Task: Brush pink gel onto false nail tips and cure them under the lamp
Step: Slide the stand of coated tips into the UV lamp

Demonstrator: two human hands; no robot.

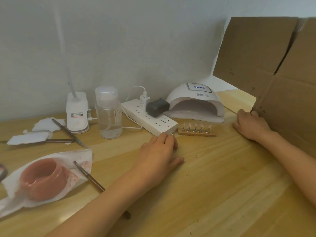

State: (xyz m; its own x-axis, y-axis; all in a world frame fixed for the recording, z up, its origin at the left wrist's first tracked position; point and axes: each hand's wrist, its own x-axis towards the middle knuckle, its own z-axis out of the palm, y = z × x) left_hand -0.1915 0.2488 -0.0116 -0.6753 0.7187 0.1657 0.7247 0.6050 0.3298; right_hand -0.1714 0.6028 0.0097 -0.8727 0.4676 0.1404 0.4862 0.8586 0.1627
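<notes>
Both hands lie well apart on the table (213, 185). The left hand (159, 151) rests flat, fingers relaxed, by the power strip (148, 117). The right hand (249, 125) curls against the cardboard (282, 100); whether it grips, I cannot tell. The nail tips (196, 125) stand on a wooden rack (196, 133) before the lamp (195, 103), towards the far edge. The gel jar (44, 178) and brush (89, 175) sit near the left edge.

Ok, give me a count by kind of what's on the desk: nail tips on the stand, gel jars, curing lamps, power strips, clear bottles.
Nail tips: 5
Gel jars: 1
Curing lamps: 1
Power strips: 1
Clear bottles: 1
Total: 9
</notes>
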